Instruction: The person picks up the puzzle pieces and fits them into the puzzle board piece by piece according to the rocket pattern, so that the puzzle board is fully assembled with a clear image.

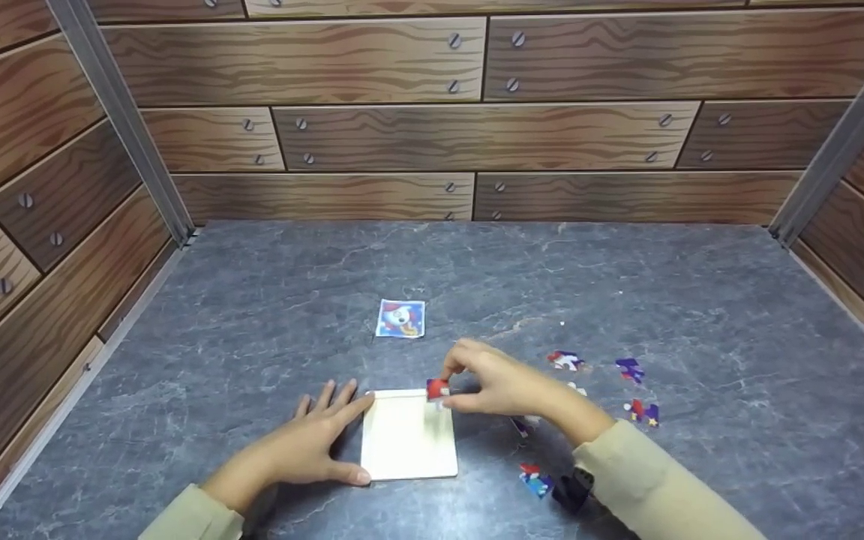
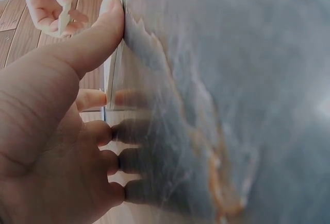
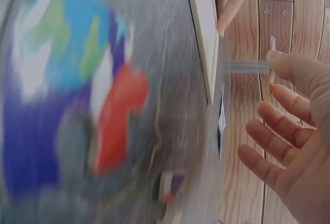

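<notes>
Head view: right hand (image 1: 503,384) pinching a mostly red puzzle piece (image 1: 438,389) between thumb and fingers, above the upper right corner of a white board (image 1: 409,439); left hand (image 1: 312,441) spread wide, thumb and forefinger at the board's left edge; picture card (image 1: 400,319) beyond the board, loose puzzle pieces (image 1: 644,412) to its right on the grey tabletop (image 1: 252,292). Left wrist view: thumb against the board's edge, outer fingertips meeting the tabletop (the held piece shows pale). Right wrist view: held piece edge-on, remaining fingers loosely extended; blurred multicoloured piece (image 3: 77,72) near the camera
</notes>
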